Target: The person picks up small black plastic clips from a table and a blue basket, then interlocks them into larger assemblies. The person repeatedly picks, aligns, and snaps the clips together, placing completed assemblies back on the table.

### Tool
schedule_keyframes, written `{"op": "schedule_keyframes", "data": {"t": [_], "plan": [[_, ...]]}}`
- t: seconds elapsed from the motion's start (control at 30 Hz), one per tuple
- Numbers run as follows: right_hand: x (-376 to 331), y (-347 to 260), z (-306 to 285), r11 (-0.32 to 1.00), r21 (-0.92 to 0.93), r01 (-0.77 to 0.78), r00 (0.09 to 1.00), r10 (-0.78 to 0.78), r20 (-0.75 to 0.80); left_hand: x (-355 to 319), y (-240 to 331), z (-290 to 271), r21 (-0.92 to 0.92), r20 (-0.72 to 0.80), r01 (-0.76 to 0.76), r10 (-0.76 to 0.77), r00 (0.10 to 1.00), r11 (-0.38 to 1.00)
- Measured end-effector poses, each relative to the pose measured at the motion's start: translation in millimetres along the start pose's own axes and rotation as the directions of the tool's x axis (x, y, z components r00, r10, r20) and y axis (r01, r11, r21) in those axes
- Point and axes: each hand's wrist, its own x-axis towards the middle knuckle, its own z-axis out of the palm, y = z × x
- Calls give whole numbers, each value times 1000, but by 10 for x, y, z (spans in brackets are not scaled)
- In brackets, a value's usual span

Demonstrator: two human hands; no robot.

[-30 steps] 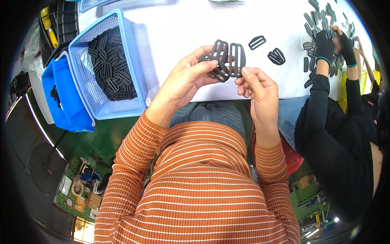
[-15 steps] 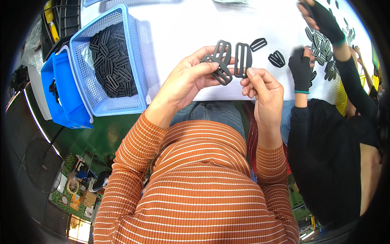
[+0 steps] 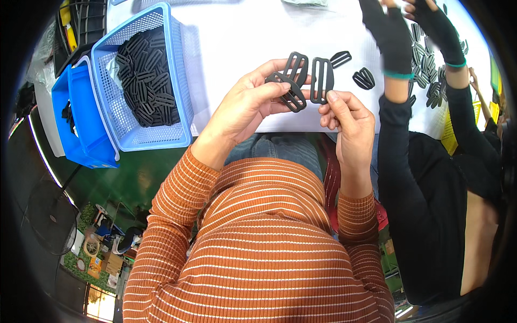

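Two black slide buckles (image 3: 291,96) are pinched between the thumb and fingers of my left hand (image 3: 253,99), one crossing over the other. My right hand (image 3: 347,113) grips another black slide buckle (image 3: 321,81) by its lower end, thumb on top, and holds it upright beside the left hand's pair. Just beyond the right hand, a single slide buckle (image 3: 341,59) lies on the white table, partly behind the held one. A little farther right rests a small overlapping group of buckles (image 3: 364,78).
At the left stands a light blue perforated basket (image 3: 186,81) heaped with black buckles (image 3: 148,81), with a bright blue bin (image 3: 89,134) against it. On the right, a co-worker's black-gloved hands (image 3: 390,40) reach over a spread of buckles (image 3: 428,59) on the white table (image 3: 231,32).
My hands and their buckles stay nearly still. The co-worker's nearer gloved hand has moved forward, away from the table's front edge. The view has shifted slightly.
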Motion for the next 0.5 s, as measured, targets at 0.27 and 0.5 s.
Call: {"op": "schedule_keyframes", "data": {"t": [0.27, 0.5], "plan": [[-18, -23, 37, 1000, 11, -10, 999, 10, 42, -37, -11, -17, -8, -29, -3, 2, 1000, 1000], [-18, 48, 31, 996, -81, -34, 994, 42, 100, -25, -93, 73, 112, -123, -101, 114, 986, 989]]}}
